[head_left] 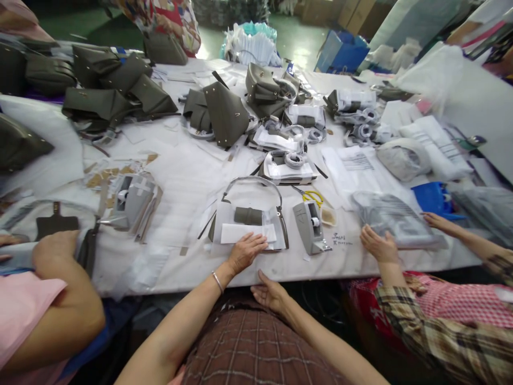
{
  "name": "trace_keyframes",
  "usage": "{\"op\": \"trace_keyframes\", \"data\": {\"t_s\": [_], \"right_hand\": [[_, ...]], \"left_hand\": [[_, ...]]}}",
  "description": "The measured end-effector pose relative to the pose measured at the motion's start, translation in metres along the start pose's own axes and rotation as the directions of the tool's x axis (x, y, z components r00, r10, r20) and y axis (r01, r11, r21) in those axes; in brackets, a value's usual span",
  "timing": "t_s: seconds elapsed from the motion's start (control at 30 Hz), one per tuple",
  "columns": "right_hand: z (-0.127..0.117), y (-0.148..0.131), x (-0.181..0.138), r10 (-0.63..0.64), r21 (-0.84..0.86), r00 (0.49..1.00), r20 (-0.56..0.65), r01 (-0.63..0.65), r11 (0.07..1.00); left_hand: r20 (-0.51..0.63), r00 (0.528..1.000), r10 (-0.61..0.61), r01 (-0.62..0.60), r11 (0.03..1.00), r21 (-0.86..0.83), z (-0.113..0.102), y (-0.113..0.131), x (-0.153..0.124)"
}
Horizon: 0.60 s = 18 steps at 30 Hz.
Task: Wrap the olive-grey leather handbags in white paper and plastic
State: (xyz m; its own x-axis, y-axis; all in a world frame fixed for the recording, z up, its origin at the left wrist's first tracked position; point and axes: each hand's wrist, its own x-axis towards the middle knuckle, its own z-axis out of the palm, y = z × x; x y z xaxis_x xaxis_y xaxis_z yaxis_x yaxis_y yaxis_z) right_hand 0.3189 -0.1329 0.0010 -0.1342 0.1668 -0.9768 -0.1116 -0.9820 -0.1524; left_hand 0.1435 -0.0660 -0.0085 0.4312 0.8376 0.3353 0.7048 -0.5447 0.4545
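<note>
A dark olive handbag [248,216] lies in front of me, mostly covered in white wrapping, its wrapped handle arched toward the far side. My left hand [249,250] rests flat on the white paper strip [236,234] along the bag's near edge, fingers stretched out. Just below the table edge is my right hand [269,293], palm turned up with fingers loosely apart and nothing visible in it. To the right of the bag stand a grey tape dispenser [310,227] and yellow-handled scissors [312,197].
Olive handbags [226,115] and wrapped bags [286,167] are heaped across the table [176,176]. At right, a co-worker's hands [379,245] touch a plastic-bagged item [395,219]. Another person's arm [60,272] works at left, near a second tape dispenser [132,200].
</note>
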Motion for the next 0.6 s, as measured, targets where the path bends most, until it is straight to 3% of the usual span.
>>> {"op": "trace_keyframes", "data": {"t_s": [0.17,0.27,0.37,0.47,0.6], "right_hand": [[-0.007,-0.007,-0.006,-0.004,-0.035,0.999,-0.047,0.003,0.999],[-0.024,-0.011,-0.011,-0.157,-0.138,0.986,-0.052,0.149,0.979],[-0.037,-0.017,-0.016,-0.379,-0.272,0.924,-0.053,0.352,0.896],[-0.040,-0.026,-0.025,-0.551,-0.291,0.834,-0.019,0.523,0.801],[-0.034,-0.030,-0.041,-0.638,-0.347,0.768,0.060,0.615,0.708]], "left_hand": [[-0.003,1.000,0.007,-0.007,1.000,0.019,-0.001,0.001,0.000],[0.003,1.000,0.013,-0.013,1.000,0.028,-0.003,0.002,0.000],[0.012,1.000,0.008,-0.008,0.999,0.031,-0.004,0.002,0.000],[0.010,1.000,0.010,-0.010,1.000,0.026,-0.002,0.001,0.000],[0.002,1.000,0.016,-0.017,0.999,0.031,0.002,-0.002,-0.001]]}}
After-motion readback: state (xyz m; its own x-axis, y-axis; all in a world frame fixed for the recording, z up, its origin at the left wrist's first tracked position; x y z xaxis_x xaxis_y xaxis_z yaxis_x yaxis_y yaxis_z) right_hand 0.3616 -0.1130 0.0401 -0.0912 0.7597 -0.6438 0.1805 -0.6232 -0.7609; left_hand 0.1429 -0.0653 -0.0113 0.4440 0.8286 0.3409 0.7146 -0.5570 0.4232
